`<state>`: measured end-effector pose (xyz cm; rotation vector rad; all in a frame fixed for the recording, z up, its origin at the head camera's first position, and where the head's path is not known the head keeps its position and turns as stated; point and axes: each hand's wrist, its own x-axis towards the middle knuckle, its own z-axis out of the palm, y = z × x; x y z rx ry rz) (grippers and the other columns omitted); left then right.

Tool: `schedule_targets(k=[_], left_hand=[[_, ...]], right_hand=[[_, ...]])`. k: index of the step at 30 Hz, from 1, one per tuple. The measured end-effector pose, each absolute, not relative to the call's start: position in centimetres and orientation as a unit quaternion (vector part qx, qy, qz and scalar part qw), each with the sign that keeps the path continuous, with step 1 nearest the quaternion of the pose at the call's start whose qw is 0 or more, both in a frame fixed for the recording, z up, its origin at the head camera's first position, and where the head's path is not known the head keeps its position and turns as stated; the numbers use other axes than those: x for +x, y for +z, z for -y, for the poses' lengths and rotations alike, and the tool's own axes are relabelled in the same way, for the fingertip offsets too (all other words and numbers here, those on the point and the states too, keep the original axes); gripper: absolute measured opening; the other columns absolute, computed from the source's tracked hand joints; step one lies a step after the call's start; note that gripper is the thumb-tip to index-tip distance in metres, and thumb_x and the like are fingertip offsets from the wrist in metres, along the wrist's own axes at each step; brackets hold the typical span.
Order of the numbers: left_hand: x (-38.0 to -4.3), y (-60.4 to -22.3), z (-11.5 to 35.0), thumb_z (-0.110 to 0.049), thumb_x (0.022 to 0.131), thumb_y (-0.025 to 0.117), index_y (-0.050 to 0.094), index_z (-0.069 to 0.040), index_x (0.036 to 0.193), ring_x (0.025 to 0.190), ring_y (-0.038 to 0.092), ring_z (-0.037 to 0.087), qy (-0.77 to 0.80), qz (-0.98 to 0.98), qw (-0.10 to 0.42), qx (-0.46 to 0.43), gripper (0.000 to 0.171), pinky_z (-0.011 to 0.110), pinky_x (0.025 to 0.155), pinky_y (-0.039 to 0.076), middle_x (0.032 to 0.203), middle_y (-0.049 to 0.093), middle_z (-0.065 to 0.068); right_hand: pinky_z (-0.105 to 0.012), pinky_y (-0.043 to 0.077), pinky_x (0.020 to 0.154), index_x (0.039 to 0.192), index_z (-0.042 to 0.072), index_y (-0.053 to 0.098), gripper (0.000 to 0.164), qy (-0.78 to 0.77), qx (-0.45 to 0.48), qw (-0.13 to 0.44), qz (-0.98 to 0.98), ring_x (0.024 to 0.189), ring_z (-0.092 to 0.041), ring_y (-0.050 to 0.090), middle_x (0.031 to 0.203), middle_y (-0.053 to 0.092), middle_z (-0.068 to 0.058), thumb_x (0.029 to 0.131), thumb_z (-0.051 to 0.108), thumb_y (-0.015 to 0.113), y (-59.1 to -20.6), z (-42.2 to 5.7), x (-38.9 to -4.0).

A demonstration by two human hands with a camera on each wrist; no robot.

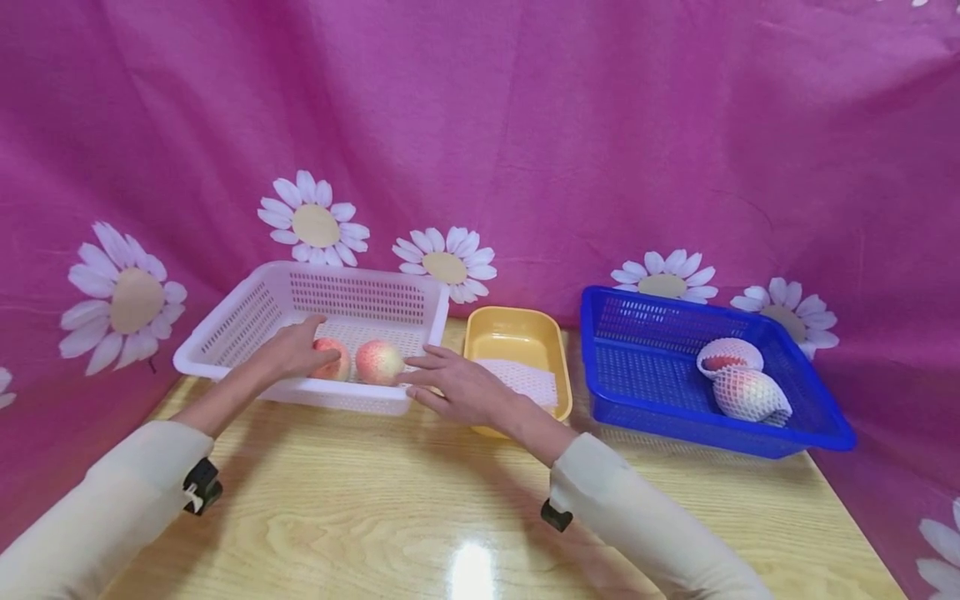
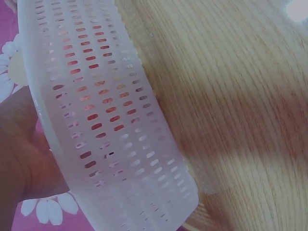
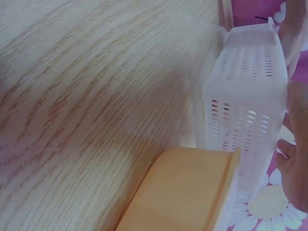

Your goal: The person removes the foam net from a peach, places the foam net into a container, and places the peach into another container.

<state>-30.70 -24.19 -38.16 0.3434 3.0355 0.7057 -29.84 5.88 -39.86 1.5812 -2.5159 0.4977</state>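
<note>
Two peaches, a redder one (image 1: 336,360) and a paler one (image 1: 379,362), sit inside the white plastic basket (image 1: 352,279). My left hand (image 1: 296,348) reaches over the basket's front side, thumb overlapping the redder peach and fingers spread apart. In the left wrist view, the basket's slotted wall (image 2: 108,115) hides most of that hand. My right hand (image 1: 465,383) is at the basket's right front corner, its fingers extended toward the paler peach and holding nothing. Below its wrist, white foam netting (image 1: 521,379) lies in the yellow tray (image 1: 517,321).
On the right stands a blue basket (image 1: 637,383) with two peaches in foam nets, one farther back (image 1: 731,354) and one in front (image 1: 750,395). The wooden table (image 1: 360,508) extends toward me. A pink flowered cloth (image 1: 525,150) hangs behind the containers.
</note>
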Motion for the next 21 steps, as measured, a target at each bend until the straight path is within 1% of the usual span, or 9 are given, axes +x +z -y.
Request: schedule_targets(k=[3, 6, 9, 11, 16, 18, 21], left_hand=[[-30.8, -38.0, 24.0, -0.024, 0.089, 0.064, 0.036, 0.016, 0.141, 0.125, 0.042, 0.056, 0.222, -0.968, -0.022, 0.115, 0.071, 0.065, 0.103, 0.037, 0.135, 0.045, 0.042], [-30.7, -37.8, 23.7, -0.025, 0.090, 0.064, 0.036, 0.013, 0.144, 0.133, 0.030, 0.058, 0.219, -0.968, -0.041, 0.115, 0.072, 0.068, 0.108, 0.027, 0.144, 0.033, 0.041], [-30.5, -37.6, 23.2, -0.028, 0.092, 0.064, 0.032, 0.009, 0.149, 0.136, 0.022, 0.060, 0.213, -0.970, -0.043, 0.108, 0.075, 0.071, 0.108, 0.023, 0.150, 0.023, 0.041], [-30.4, -37.5, 22.9, -0.030, 0.092, 0.064, 0.029, 0.005, 0.151, 0.137, 0.018, 0.061, 0.210, -0.971, -0.042, 0.105, 0.077, 0.073, 0.107, 0.023, 0.152, 0.017, 0.041], [-30.2, -37.4, 21.7, -0.032, 0.092, 0.064, 0.027, 0.000, 0.154, 0.139, 0.016, 0.059, 0.212, -0.971, -0.046, 0.104, 0.079, 0.073, 0.104, 0.028, 0.155, 0.014, 0.038], [-30.1, -37.3, 21.2, -0.032, 0.092, 0.064, 0.027, 0.000, 0.154, 0.141, 0.016, 0.056, 0.212, -0.970, -0.048, 0.109, 0.079, 0.071, 0.106, 0.026, 0.156, 0.015, 0.036], [-30.0, -37.1, 20.4, -0.031, 0.093, 0.063, 0.027, 0.002, 0.154, 0.143, 0.014, 0.052, 0.207, -0.970, -0.050, 0.121, 0.079, 0.068, 0.110, 0.021, 0.157, 0.015, 0.033]], right_hand=[[-0.038, 0.022, 0.119, 0.135, 0.013, 0.064, 0.036, 0.158, 0.508, 0.072, 0.844, 0.141, -0.034, 0.037, 0.142, 0.056, -0.012, 0.104, 0.027, 0.053, -39.5, -6.2, -29.9], [-0.039, 0.024, 0.118, 0.135, 0.012, 0.064, 0.036, 0.152, 0.495, 0.091, 0.851, 0.138, -0.035, 0.041, 0.140, 0.057, -0.013, 0.104, 0.027, 0.054, -39.1, -6.7, -30.0], [-0.042, 0.027, 0.117, 0.134, 0.012, 0.064, 0.036, 0.141, 0.479, 0.100, 0.861, 0.136, -0.036, 0.044, 0.138, 0.059, -0.012, 0.104, 0.029, 0.053, -38.7, -7.3, -30.2], [-0.042, 0.028, 0.116, 0.134, 0.012, 0.064, 0.037, 0.132, 0.466, 0.101, 0.869, 0.135, -0.034, 0.044, 0.138, 0.059, -0.011, 0.105, 0.031, 0.051, -38.5, -7.8, -30.3], [-0.043, 0.028, 0.116, 0.137, 0.013, 0.062, 0.039, 0.127, 0.436, 0.106, 0.885, 0.136, -0.034, 0.044, 0.139, 0.059, -0.010, 0.105, 0.032, 0.049, -38.2, -9.2, -30.6], [-0.046, 0.029, 0.115, 0.138, 0.012, 0.062, 0.040, 0.132, 0.431, 0.113, 0.885, 0.136, -0.036, 0.044, 0.138, 0.059, -0.012, 0.105, 0.031, 0.050, -38.0, -9.7, -30.6], [-0.047, 0.029, 0.115, 0.137, 0.011, 0.062, 0.040, 0.138, 0.425, 0.121, 0.887, 0.136, -0.037, 0.043, 0.138, 0.058, -0.012, 0.104, 0.030, 0.050, -37.8, -10.4, -30.5]])
